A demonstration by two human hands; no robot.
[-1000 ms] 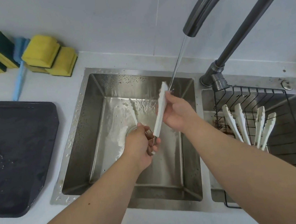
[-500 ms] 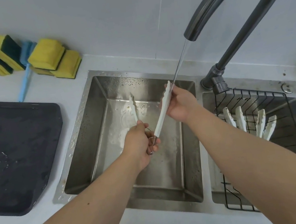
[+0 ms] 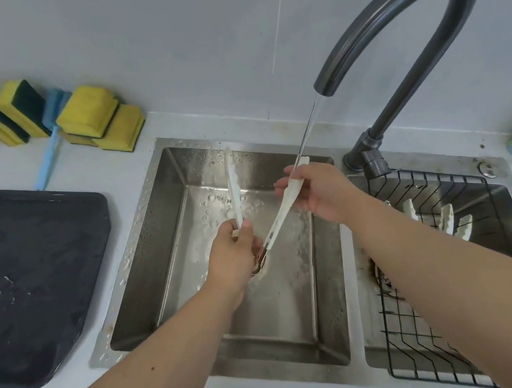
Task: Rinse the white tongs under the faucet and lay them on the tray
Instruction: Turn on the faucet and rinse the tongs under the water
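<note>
**Tongs spread open under the stream**

Your left hand (image 3: 234, 261) grips one arm of the white tongs (image 3: 285, 203) low down, near the hinge, over the sink (image 3: 169, 237). Your right hand (image 3: 322, 191) pinches the other arm near its tip, just where water from the faucet (image 3: 405, 27) lands. The tray (image 3: 30, 272) (dark, beaded with drops) lies left of the sink.

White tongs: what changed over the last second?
The right hand drew its arm of the white tongs rightward, spreading them wider under the faucet stream. The left hand kept gripping the other arm near the hinge over the sink. Nothing let go; the tray is unchanged.
</note>
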